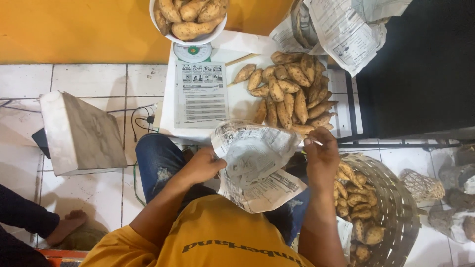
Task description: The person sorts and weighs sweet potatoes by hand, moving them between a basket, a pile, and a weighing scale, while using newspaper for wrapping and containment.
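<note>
Newspaper sheet [255, 158] was thin matt paper, crumpled and creased. Sweet potatoes [292, 94] behind the sheet had rough, dull, soil-flecked skins. Basket [396, 207] right of the sheet was coarse woven wicker, matt. Floor [94, 79] was glossy smooth ceramic tile. Jeans [156, 158] left of the sheet were frayed denim cloth.

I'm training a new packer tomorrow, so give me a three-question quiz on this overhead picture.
1. True or false: both hands grip the crumpled printed newspaper sheet.
2. Where do the loose tan sweet potatoes lie: A) white board, B) floor tiles, C) lap?
3. What holds the sweet potatoes beside the right hand?

Key: 1. True; the left hand holds the other edge. 2. A. 3. The round woven wicker basket.
</note>
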